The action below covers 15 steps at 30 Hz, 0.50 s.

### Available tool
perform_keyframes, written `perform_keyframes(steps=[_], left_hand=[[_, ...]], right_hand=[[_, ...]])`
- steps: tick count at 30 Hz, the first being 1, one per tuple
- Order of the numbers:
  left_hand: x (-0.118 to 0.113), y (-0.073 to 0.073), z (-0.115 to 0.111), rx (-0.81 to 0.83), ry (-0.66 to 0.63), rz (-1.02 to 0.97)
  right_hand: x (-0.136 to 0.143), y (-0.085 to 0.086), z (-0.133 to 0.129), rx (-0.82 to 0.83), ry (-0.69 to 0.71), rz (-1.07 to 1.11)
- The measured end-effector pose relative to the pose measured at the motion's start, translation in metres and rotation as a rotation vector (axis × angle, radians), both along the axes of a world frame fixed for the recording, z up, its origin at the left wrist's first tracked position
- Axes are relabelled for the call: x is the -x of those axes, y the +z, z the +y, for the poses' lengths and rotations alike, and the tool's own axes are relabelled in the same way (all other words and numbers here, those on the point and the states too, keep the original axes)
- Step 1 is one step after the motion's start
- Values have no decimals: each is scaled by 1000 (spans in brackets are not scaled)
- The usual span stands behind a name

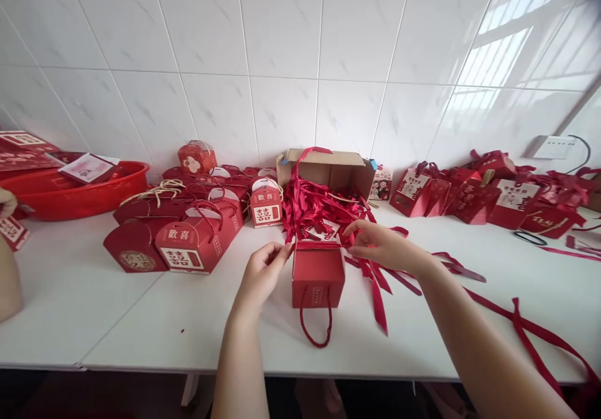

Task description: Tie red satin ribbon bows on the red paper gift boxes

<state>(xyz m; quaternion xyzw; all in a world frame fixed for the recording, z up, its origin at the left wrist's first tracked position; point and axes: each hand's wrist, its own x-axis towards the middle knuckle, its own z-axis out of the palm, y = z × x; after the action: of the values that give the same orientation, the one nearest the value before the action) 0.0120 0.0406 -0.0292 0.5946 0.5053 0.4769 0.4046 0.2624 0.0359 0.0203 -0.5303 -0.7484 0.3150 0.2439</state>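
Note:
A small red gift box [318, 275] stands in front of me on the white table, its twisted red cord handle [315, 342] hanging toward the near edge. Across its top runs a red ribbon [317, 244]. At the box's upper left corner, my left hand [263, 275] pinches the ribbon between thumb and forefinger. My right hand [382, 243] is at the upper right corner, its fingers curled around the ribbon's other side, though the fingertips show only partly. Just behind lies a heap of loose red ribbons [323, 206] spilling from an open cardboard box [350, 176].
Red gift boxes [181, 256] are grouped on the left, behind them a red plastic basin [79, 193]. More ribbon-tied boxes [511, 203] line the right, with black-handled scissors [530, 238]. Another person's arm [7, 268] shows at far left. A tiled wall [282, 37] rises behind.

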Motion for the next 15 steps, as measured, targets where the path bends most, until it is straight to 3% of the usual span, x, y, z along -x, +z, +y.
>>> perform_keyframes(steps=[4, 8, 12, 15], left_hand=[[9, -4, 3, 34, 89, -30], [11, -7, 6, 65, 82, -42], [14, -6, 6, 17, 81, -90], [19, -8, 10, 12, 161, -196]], right_hand=[[-8, -8, 7, -9, -15, 158], [-6, -14, 2, -73, -120, 113], [-24, -28, -47, -393, -380, 9], [-70, -58, -100, -423, -678, -13]])
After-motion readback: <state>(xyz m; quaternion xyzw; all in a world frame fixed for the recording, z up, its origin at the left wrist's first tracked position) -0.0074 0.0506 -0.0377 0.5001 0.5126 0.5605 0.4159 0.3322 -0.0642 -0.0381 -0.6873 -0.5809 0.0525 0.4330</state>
